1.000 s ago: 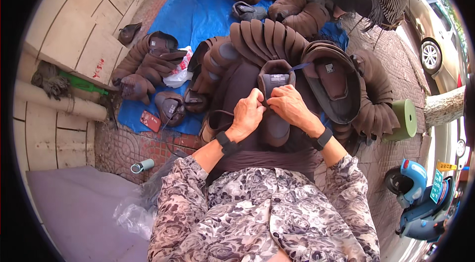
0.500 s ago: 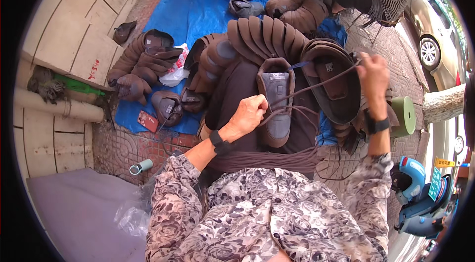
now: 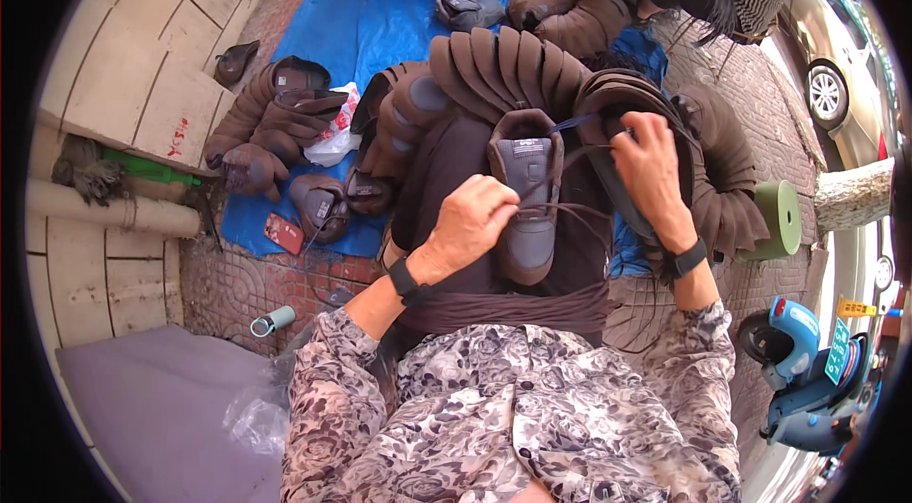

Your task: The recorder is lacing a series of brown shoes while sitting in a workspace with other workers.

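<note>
A dark grey and brown shoe upper [image 3: 529,246] lies on my lap, its opening away from me and its tongue showing. A brown shoelace [image 3: 572,208] crosses the tongue and trails off to the right. At the upper's left edge my left hand [image 3: 472,226] is closed, its fingertips pinching the lace. My right hand [image 3: 654,170] is raised over the stacked uppers to the right, its fingers closed on the lace. A bunch of brown laces [image 3: 503,316] lies across my waist.
Nested brown uppers [image 3: 503,71] curve around my knees on a blue tarp [image 3: 380,18], with more stacks [image 3: 579,14] farther off. A phone [image 3: 284,232] and a white bag [image 3: 334,142] lie left. Right are a green roll [image 3: 774,221], a tree trunk [image 3: 855,188] and a scooter [image 3: 803,360].
My right hand has come left and down toward the shoe upper, and the lace, stretched before, now hangs slacker. My left hand stays at the upper's edge, shifted slightly.
</note>
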`<state>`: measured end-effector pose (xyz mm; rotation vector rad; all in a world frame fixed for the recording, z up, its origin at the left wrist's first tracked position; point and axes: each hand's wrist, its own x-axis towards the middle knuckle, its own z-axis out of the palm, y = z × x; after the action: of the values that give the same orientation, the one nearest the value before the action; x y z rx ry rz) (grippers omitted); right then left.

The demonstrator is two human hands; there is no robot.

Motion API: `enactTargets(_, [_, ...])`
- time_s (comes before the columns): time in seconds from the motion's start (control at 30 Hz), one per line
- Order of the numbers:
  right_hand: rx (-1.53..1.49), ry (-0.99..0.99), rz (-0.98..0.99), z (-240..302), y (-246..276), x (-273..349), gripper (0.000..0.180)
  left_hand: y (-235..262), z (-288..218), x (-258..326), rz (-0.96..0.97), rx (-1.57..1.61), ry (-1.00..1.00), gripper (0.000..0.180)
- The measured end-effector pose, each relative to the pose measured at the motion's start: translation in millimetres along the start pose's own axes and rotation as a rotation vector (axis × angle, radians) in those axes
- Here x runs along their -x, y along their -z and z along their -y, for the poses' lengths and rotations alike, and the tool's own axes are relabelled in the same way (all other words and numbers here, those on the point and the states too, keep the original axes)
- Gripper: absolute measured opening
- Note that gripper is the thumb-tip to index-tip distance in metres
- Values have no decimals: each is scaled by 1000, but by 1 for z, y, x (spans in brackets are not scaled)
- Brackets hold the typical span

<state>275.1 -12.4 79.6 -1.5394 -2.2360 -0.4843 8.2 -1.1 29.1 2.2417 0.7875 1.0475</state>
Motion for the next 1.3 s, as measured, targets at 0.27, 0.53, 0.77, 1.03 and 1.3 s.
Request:
enactTargets(0.27, [-450,322,370,34,-11,-16,45,-46,8,-21,130,-417,-117,5])
enactTargets(0.53, [-562,361,276,17,-33,-3,41,-59,12,-23,179,-285,-120,5])
enactTargets(0.77, [-656,293,330,18,-35,-4,38,-48,15,-31,424,-165,-20,6])
enactTargets(1.03, [-661,226,333,20,-36,2,38,-51,11,-33,460,-155,44,7])
enactTargets(1.3, [-875,77,426,17,-34,8,34,56,33,-15,44,-912,-54,5])
